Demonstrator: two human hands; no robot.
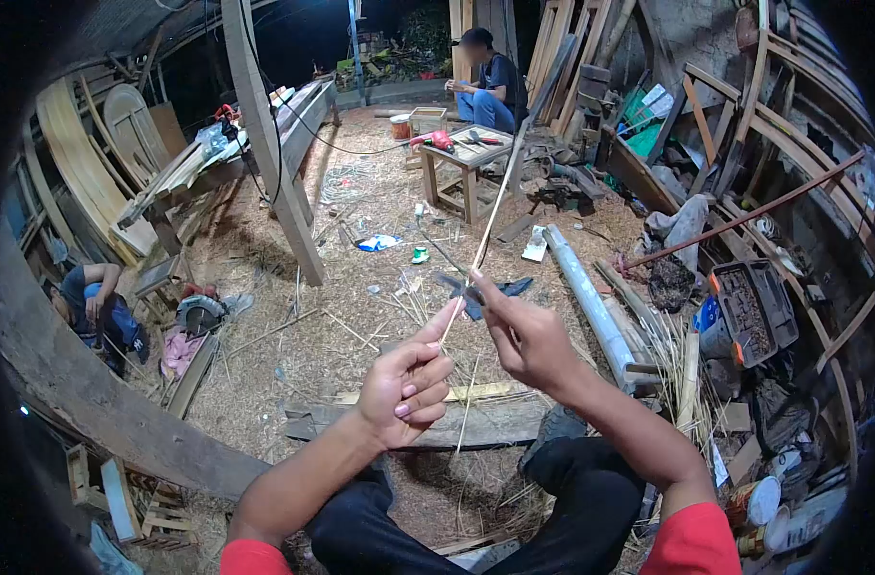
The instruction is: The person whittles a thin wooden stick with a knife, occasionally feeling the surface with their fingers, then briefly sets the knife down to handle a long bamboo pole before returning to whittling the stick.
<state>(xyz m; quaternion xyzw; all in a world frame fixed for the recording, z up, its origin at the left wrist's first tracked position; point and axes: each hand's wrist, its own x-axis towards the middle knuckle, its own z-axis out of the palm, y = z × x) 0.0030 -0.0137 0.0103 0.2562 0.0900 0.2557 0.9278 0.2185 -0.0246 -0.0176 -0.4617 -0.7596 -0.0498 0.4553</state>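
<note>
A long, thin bamboo strip (496,213) slants up and away in front of me. My left hand (407,391) is closed round its lower part, thumb stretched along it. My right hand (531,337) is closed just above and to the right, its fingertips at the strip. From those fingers a narrow dark blade, seemingly a knife (444,253), points up and left across the strip; its handle is hidden in the hand. Below my hands, a weathered wooden plank (495,433) lies in front of my knees, with loose bamboo slivers about it.
Shavings cover the floor. A small wooden table (466,156) with tools stands ahead, near a seated person (492,86). Another person (100,302) sits at left by a circular saw (200,313). A wooden post (275,144) rises left; a long pipe (591,302) and an open toolbox (752,307) lie right.
</note>
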